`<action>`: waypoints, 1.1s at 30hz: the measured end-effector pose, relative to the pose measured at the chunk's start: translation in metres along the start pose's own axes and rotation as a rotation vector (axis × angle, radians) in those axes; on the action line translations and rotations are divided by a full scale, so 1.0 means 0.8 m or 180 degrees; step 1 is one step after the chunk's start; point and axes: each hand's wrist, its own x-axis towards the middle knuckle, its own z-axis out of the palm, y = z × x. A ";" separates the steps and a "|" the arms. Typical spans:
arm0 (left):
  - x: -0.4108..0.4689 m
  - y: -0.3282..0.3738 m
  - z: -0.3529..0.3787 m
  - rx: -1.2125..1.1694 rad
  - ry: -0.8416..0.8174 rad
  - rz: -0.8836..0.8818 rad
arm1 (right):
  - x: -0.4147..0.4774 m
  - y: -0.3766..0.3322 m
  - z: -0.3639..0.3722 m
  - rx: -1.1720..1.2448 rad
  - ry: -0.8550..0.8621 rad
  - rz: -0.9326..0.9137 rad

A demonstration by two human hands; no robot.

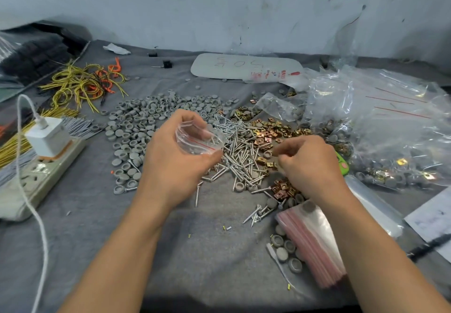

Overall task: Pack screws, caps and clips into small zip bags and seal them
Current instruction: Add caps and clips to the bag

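**Left hand** [178, 156]: grip closed round a small unsealed bag [197, 139], held just above the left edge of the screws [239, 151]. Its mouth is turned toward them. The contents are hard to make out through the film.

**Right hand** [310, 164]: hovers over the right edge of the screws with fingers curled down. Whether this grip holds a piece cannot be told.

**Caps** [136, 122]: grey heap left of and behind the screws.

**Clips** [271, 132]: brass scatter right of the screws, mingling with them.

**Empty bags** [314, 242]: stack on the table [207, 251], nearer the person than the screws and to their right.

**Packed bags** [380, 127]: heap well right of the screws.

**Hazards:**
- The piles overlap, so a pick is likely to lift the wrong part or a wrong count.
- Screw points may snag or pierce the thin film.
- A tilted mouth would probably spill the contents.
- A shank caught in the zip would keep it from sealing.
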 end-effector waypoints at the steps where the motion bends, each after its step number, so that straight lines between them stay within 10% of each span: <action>1: -0.001 0.002 0.000 0.0074 0.0033 0.0017 | 0.001 0.002 0.001 -0.0204 -0.0110 0.0050; 14: -0.006 -0.002 0.032 0.1434 -0.0802 -0.0259 | -0.001 -0.010 0.015 -0.1268 -0.0366 -0.0179; 24: -0.009 -0.003 0.045 0.1686 -0.0959 -0.0258 | -0.003 -0.010 0.011 0.0747 -0.0136 -0.0265; 33: -0.008 0.004 0.047 0.1734 -0.0971 -0.0246 | -0.014 -0.028 0.036 0.0865 -0.0608 -0.0587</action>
